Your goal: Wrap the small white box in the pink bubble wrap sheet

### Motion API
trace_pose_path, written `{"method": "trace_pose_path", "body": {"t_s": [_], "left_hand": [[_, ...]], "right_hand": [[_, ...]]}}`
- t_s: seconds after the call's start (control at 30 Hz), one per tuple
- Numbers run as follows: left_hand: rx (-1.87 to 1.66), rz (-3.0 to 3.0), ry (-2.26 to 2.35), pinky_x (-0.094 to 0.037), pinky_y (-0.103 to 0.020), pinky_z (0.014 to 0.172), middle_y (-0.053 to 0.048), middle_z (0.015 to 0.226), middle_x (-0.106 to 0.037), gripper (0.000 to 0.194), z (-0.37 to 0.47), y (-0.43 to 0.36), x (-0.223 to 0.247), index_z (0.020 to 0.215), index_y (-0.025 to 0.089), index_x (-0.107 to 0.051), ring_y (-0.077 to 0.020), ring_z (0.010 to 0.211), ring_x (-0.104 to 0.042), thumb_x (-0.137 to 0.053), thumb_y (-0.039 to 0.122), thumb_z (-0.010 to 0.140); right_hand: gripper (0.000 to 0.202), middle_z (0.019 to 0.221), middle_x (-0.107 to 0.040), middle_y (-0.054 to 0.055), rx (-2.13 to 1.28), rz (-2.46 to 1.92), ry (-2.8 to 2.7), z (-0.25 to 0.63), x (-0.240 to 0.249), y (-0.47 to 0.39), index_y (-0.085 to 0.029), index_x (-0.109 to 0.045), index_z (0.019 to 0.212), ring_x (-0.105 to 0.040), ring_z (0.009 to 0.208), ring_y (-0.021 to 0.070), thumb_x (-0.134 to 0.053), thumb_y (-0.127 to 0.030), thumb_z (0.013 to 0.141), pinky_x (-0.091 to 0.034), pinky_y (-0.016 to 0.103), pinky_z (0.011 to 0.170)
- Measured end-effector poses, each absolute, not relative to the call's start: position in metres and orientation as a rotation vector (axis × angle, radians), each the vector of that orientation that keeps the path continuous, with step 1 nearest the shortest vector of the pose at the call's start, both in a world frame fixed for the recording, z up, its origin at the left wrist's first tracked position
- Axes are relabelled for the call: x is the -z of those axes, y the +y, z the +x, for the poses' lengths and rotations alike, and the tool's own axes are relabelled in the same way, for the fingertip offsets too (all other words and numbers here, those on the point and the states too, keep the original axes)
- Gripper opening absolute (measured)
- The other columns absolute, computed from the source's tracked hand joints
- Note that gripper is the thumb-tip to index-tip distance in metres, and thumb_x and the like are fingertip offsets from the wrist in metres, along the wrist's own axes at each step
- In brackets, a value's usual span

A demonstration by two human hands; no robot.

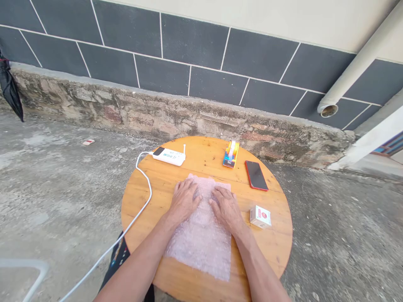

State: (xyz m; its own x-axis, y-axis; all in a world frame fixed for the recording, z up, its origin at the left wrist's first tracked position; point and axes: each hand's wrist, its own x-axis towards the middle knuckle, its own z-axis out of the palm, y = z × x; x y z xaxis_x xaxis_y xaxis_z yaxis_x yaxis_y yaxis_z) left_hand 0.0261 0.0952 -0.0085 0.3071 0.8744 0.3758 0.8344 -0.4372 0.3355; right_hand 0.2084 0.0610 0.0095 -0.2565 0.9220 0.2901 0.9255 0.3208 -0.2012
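A sheet of pinkish bubble wrap [201, 247] lies spread on the round wooden table [270, 256]. My left hand [185, 198] rests flat on its upper left part, fingers stretched out. On the upper right part lies my right hand [225, 205], palm down with the fingers apart. Both hands touch the wrap and hold nothing else. To the right of my right hand stands a small white box [260, 217] with a red mark. Beyond it is a phone [256, 175] with a red edge. A yellow and blue tape dispenser [231, 154] stands near the far edge.
A white device [170, 155] with a dark screen sits at the far left, its white cable [147, 178] running off the table. Behind is a stone-based wall [157, 115] with a drainpipe [349, 79]. A folded black umbrella [11, 90] is at the left.
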Motion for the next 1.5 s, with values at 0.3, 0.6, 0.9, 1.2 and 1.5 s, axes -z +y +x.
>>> {"method": "trace_pose_path", "body": {"t_s": [0.3,0.6,0.9,1.2,1.5], "left_hand": [[-0.805,2.471,1.615,-0.031,-0.044,0.105,-0.010,0.134,-0.048,0.031,0.0261,0.0946,0.0085,0.112,0.021,-0.057,-0.0267,0.125,-0.041,-0.057,0.030,0.083],[-0.804,2.483,1.608,-0.031,-0.044,0.104,-0.011,0.134,-0.048,0.027,0.0264,0.0957,0.0094,0.108,0.020,-0.058,-0.0264,0.126,-0.040,-0.057,0.031,0.083],[-0.806,2.484,1.602,-0.031,-0.044,0.103,-0.010,0.133,-0.048,0.027,0.0259,0.0950,0.0090,0.109,0.021,-0.058,-0.0264,0.125,-0.041,-0.057,0.031,0.083],[-0.814,2.470,1.596,-0.031,-0.044,0.104,-0.010,0.132,-0.049,0.028,0.0261,0.0950,0.0092,0.109,0.022,-0.057,-0.0268,0.124,-0.042,-0.058,0.031,0.082],[-0.819,2.468,1.582,-0.031,-0.044,0.104,-0.009,0.133,-0.048,0.026,0.0256,0.0942,0.0074,0.108,0.022,-0.058,-0.0269,0.124,-0.041,-0.057,0.031,0.083]], "right_hand": [[0.030,0.131,-0.053,0.010,0.020,-1.630,-2.241,0.2094,-0.0096,0.0607,-0.018,-0.059,0.120,-0.047,0.117,0.0252,-0.052,-0.027,0.092,-0.034,0.038,0.097],[0.029,0.130,-0.053,0.009,0.012,-1.634,-2.249,0.2086,-0.0104,0.0594,-0.017,-0.059,0.118,-0.047,0.118,0.0252,-0.054,-0.027,0.092,-0.034,0.038,0.097],[0.028,0.130,-0.053,0.009,0.021,-1.618,-2.252,0.2097,-0.0107,0.0591,-0.018,-0.059,0.118,-0.047,0.117,0.0250,-0.052,-0.028,0.093,-0.034,0.038,0.097],[0.028,0.131,-0.053,0.009,0.026,-1.637,-2.266,0.2091,-0.0113,0.0594,-0.019,-0.059,0.118,-0.047,0.116,0.0244,-0.053,-0.027,0.092,-0.034,0.037,0.096],[0.029,0.131,-0.052,0.009,0.035,-1.651,-2.293,0.2090,-0.0130,0.0589,-0.019,-0.059,0.119,-0.047,0.117,0.0242,-0.054,-0.026,0.091,-0.035,0.037,0.095]]}}
